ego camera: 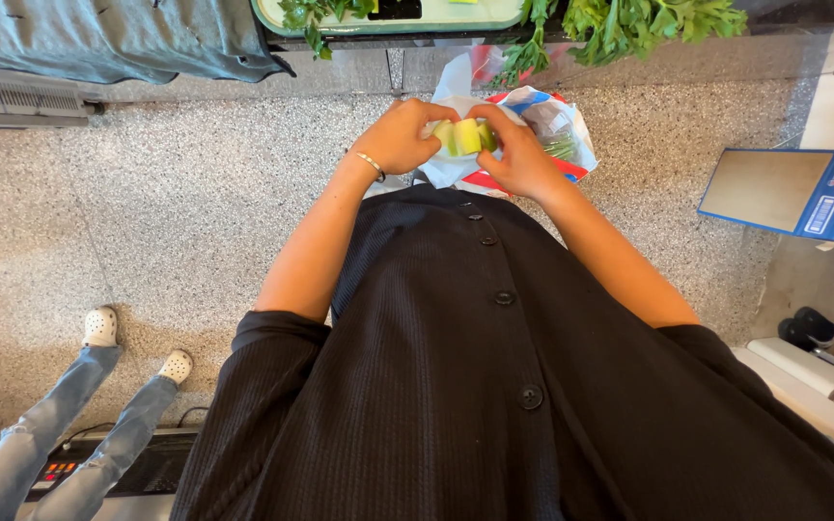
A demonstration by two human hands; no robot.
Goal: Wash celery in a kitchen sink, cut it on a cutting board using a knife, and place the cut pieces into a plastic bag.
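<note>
nearest the cam: the person's own black ribbed button-front top (494, 386) fills the lower middle, both bare forearms reaching fwd from it. at bottom left, another person's legs in ripped jeans (60, 434) w/ white clogs (100, 326), standing on the speckled floor (195, 193); a dark scale-like device w/ red lights (118, 468) just beside those legs. bottom right, a pale grey machine edge (813, 386) w/ a black knob.

mid: left hand (400, 135), thin bracelet on the wrist, and right hand (518, 154) meet in front of the chest. both are clenched on the pale green veg pieces (465, 137) — left fingers wrap the left end, right fingers pinch the right end, thumbs on top. the pieces sit between the two hands, held up over the open white plastic bag (542, 111) w/ red & blue print, which shows more green bits inside. can't tell if the pieces touch the bag.

right: blue & white carton (803, 191), lying tilted, well apart from the hands.

far: green tray (388, 17) at top edge w/ leafy greens (649, 24) spilling beside it, grey cloth (118, 39) top left over a vent.
</note>
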